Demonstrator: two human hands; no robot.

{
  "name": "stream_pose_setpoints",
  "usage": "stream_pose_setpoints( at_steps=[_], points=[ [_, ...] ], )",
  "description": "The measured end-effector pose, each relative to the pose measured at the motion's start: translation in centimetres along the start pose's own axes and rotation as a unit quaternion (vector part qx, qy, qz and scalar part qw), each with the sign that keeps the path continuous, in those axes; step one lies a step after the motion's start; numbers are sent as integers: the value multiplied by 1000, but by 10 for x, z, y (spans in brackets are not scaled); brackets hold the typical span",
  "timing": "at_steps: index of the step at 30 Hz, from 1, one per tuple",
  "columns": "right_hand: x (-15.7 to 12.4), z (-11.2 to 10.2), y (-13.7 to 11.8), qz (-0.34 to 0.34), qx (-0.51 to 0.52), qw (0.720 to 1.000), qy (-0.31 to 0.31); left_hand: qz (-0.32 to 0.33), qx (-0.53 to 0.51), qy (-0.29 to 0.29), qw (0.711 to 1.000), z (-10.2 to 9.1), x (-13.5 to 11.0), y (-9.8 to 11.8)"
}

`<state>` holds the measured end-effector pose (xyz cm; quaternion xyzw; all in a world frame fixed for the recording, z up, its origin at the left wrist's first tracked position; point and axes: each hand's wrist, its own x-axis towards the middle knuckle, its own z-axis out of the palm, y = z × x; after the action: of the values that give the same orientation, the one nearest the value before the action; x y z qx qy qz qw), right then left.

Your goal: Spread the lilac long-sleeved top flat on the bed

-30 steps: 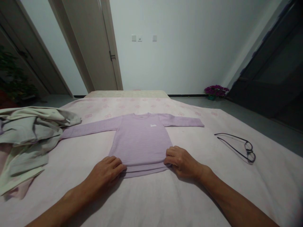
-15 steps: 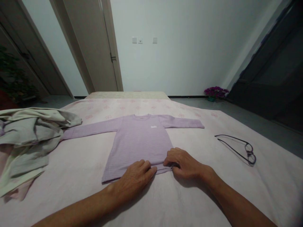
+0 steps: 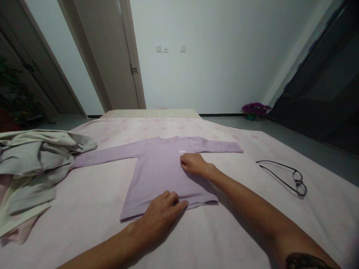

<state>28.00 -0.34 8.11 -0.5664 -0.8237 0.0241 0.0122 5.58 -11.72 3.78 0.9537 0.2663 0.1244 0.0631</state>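
A small lilac long-sleeved sweater (image 3: 157, 168) lies flat on the pink bedsheet (image 3: 84, 201), front up, both sleeves spread out to the sides. My left hand (image 3: 159, 215) rests palm down on the middle of its bottom hem, fingers together. My right hand (image 3: 192, 163) lies on the chest of the sweater, just below the small white logo, with the fingers curled against the fabric. Whether it pinches the cloth I cannot tell.
A heap of beige and grey clothes (image 3: 30, 164) lies at the left edge of the bed. Black-rimmed glasses (image 3: 288, 177) lie on the sheet to the right. Beyond the bed are a door (image 3: 112, 56), a white wall and a pot of purple flowers (image 3: 255, 110).
My left hand slid from the hem's left corner to its middle. My right hand left the right hem corner and moved up onto the chest. The hem now lies flat.
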Motion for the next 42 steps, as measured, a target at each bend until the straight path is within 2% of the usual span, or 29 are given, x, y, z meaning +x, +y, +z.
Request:
stream_pose_setpoints(
  at_steps=[5, 9, 14, 17, 22, 25, 28, 30, 32, 34, 37, 42],
  points=[
    [6, 2, -1, 10, -42, 999, 17, -2, -4, 3, 1000, 0, 1, 1],
    [11, 5, 1, 63, -39, 996, 50, -11, -16, -7, 1000, -4, 4, 3],
    [15, 12, 3, 66, -30, 996, 48, -23, -26, -3, 999, -3, 5, 3],
    [12, 13, 9, 74, -5, 994, 77, -28, -41, -5, 999, -5, 4, 2],
    [-4, 19, 19, 19, 0, 996, 91, -1, -95, -53, 994, -24, 11, -14],
    [-5, 19, 26, 33, 3, 996, 80, 9, -117, -56, 992, -30, 20, -28],
    [12, 15, 35, 83, 40, 994, 62, 15, -80, 1, 997, -24, 29, -35],
    [32, 12, 41, 90, 58, 992, 61, 39, -61, 39, 997, -17, 31, -35],
    [55, 12, 45, 83, 64, 992, 67, 71, -64, 49, 994, -10, 30, -32],
    [78, 13, 46, 77, 65, 992, 72, 88, -66, 37, 993, -6, 27, -30],
    [109, 16, 44, 65, 62, 993, 79, 96, -71, -14, 993, -5, 23, -30],
    [140, 18, 41, 36, 51, 996, 58, 106, -94, -81, 987, -11, 22, -33]
  ],
)
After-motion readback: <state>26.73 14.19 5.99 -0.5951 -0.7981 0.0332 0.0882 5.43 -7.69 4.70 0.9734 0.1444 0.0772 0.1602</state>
